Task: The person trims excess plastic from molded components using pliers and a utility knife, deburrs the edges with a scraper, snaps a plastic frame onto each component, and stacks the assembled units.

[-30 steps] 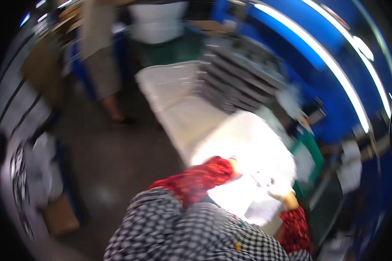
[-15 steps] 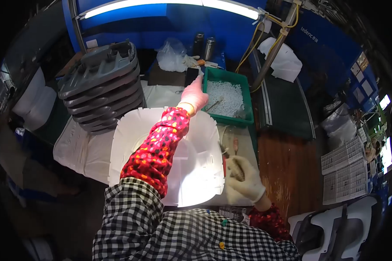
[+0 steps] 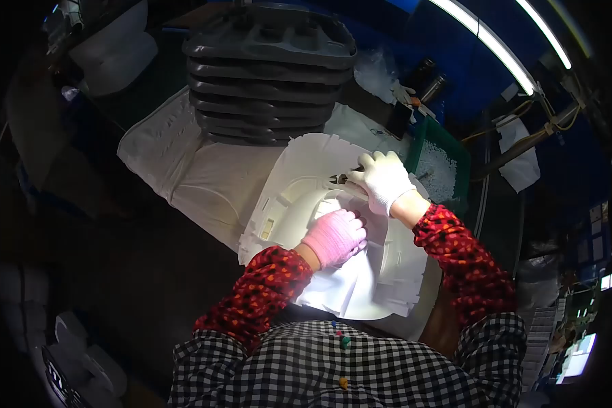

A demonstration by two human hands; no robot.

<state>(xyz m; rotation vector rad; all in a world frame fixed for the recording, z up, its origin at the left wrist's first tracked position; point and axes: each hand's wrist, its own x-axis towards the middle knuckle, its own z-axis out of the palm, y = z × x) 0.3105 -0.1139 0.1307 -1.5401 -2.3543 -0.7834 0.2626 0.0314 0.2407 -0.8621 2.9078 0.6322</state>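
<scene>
Bent over a white plastic shell (image 3: 370, 272), lying hollow side up by the near edge of the white-covered desk (image 3: 217, 178). Resting the pink-gloved left hand (image 3: 333, 238) inside the hollow with curled fingers; impossible to tell whether gripping anything beneath. Holding what look like nippers (image 3: 337, 179) in the white-gloved right hand (image 3: 386, 182), with fingers closed around the tool and slightly parted jaws over the shell's far side; unclear whether touching plastic.

Could slip with the tips and nick the left hand, set just below on the near side. Could gouge or crack the thin-looking rim by squeezing or levering too hard. Could misplace the tips in the glare at the middle of the hollow. Could let the shell swivel or slide on the soft-looking surface under an uneven push, perhaps toward the checked apron (image 3: 347, 353). Could bump the stack of grey mouldings (image 3: 265, 81) toward the far left corner by shoving outward, or catch the green tray (image 3: 449, 136) near the right edge with a wide elbow and spill white pellets (image 3: 435, 166).
</scene>
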